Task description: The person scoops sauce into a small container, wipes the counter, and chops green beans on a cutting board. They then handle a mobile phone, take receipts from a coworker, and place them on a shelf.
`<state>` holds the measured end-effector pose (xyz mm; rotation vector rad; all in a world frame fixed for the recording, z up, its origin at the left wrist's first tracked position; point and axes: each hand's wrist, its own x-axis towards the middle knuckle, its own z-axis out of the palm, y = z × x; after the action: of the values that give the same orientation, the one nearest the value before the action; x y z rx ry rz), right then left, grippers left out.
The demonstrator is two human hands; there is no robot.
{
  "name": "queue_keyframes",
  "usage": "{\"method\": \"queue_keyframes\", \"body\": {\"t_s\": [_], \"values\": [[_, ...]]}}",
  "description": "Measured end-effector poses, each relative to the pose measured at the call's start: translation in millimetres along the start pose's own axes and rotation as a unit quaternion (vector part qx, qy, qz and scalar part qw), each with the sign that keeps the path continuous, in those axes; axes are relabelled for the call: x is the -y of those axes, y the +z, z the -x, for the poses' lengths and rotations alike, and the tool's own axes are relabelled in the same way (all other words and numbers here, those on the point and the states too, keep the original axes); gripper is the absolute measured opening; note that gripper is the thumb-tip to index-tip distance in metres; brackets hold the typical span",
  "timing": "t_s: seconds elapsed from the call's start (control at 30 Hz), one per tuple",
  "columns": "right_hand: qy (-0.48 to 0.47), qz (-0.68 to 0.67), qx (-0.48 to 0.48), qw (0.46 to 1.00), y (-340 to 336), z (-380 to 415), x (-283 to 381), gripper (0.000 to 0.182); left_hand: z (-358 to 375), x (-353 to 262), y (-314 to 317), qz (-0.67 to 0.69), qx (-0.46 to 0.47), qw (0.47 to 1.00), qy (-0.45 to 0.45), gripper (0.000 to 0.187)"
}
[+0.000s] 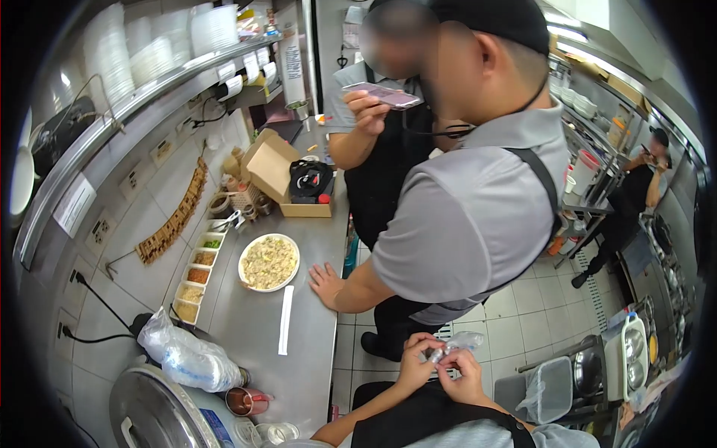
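Observation:
My left hand (pixel 420 360) and my right hand (pixel 458 373) meet low in the view, in front of my dark apron. Between them is a crumpled piece of clear plastic (pixel 466 342), pinched in the fingers of both hands, its loose end sticking out up and to the right. The fingertips hide part of it. On the steel counter (pixel 258 328) to my left stands a white round bowl (pixel 269 263) of fried rice, with a white paper chopstick sleeve (pixel 285 321) lying beside it.
A co-worker (pixel 478 187) leans a hand (pixel 326 285) on the counter, beside another person holding a phone (pixel 382 95). Condiment tubs (pixel 198 275), an open cardboard box (pixel 305 211), bagged cups (pixel 196 358) and a lidded cooker (pixel 153 411) line the counter. A third person (pixel 635 183) stands far right.

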<state>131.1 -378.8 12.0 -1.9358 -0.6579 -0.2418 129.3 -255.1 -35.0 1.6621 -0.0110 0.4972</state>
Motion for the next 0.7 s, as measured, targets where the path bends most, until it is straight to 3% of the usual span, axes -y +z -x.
{"method": "queue_keyframes", "body": {"t_s": [0.13, 0.2, 0.4, 0.47, 0.53, 0.6, 0.7], "values": [[-0.006, 0.026, -0.007, 1.0, 8, -5, 12, 0.016, 1, 11, -2, 0.103, 0.018, 0.994, -0.039, 0.015], [-0.053, 0.083, -0.025, 0.995, 11, -9, 17, 0.017, 1, 17, -2, 0.103, 0.005, 0.994, -0.023, 0.013], [-0.042, 0.106, -0.016, 0.993, 26, -14, 15, 0.022, 0, 20, -3, 0.179, -0.007, 0.982, -0.054, 0.011], [-0.05, 0.074, -0.066, 0.994, 32, -15, 9, 0.025, -2, 17, -5, 0.19, -0.017, 0.98, -0.053, 0.012], [-0.018, 0.073, -0.065, 0.995, 38, -18, 17, 0.027, -4, 12, -8, 0.232, -0.038, 0.967, -0.098, 0.012], [0.04, -0.012, -0.097, 0.994, 44, -19, 15, 0.028, -3, 12, -8, 0.229, -0.048, 0.968, -0.096, 0.012], [0.046, -0.04, -0.074, 0.995, 47, -23, 10, 0.027, 2, 14, -2, 0.266, -0.103, 0.954, -0.093, 0.009]]}}
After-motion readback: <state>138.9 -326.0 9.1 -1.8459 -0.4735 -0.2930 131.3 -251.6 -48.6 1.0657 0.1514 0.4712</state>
